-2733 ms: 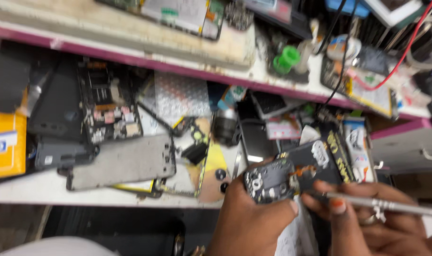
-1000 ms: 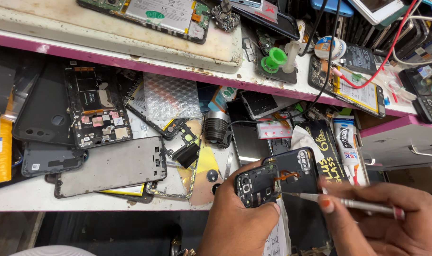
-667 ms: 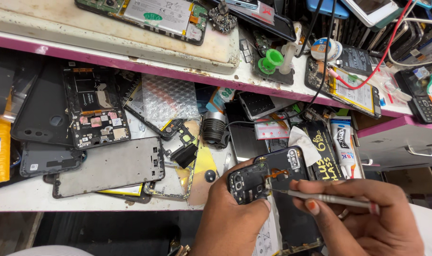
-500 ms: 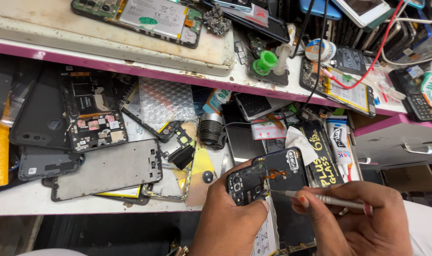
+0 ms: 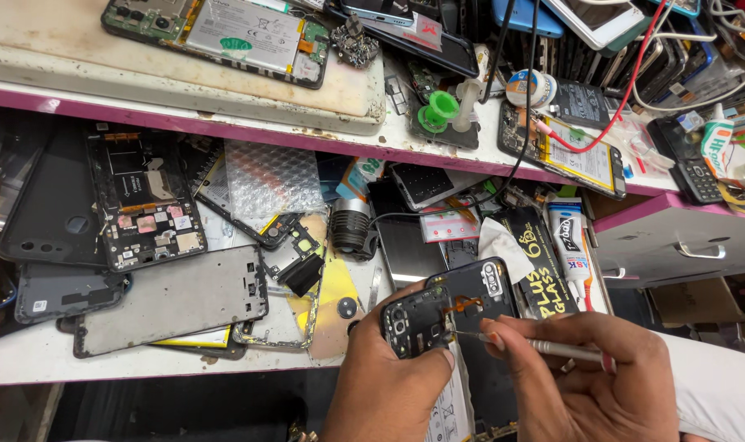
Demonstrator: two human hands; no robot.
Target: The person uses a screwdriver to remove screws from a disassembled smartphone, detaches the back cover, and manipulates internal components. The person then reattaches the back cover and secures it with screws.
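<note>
While the left hand (image 5: pixel 393 381) is clamping an opened phone (image 5: pixel 446 307) at lower centre, the right hand (image 5: pixel 589 381) is pinching a thin screwdriver (image 5: pixel 536 346), tip at the phone's exposed middle. Its back is off; inner plates remain. Across the cluttered counter (image 5: pixel 29 364), a grey phone panel (image 5: pixel 172 299) is lying left, beneath a pink-edged shelf (image 5: pixel 225 129).

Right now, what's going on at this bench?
A person is working on an opened phone over a cluttered workbench. The left hand grips the phone, back cover off, with its insides facing up. The right hand holds a thin metal tool, its tip touching the phone near the middle. Phone frames, covers and boards lie scattered on the bench and on the shelf above.
</note>
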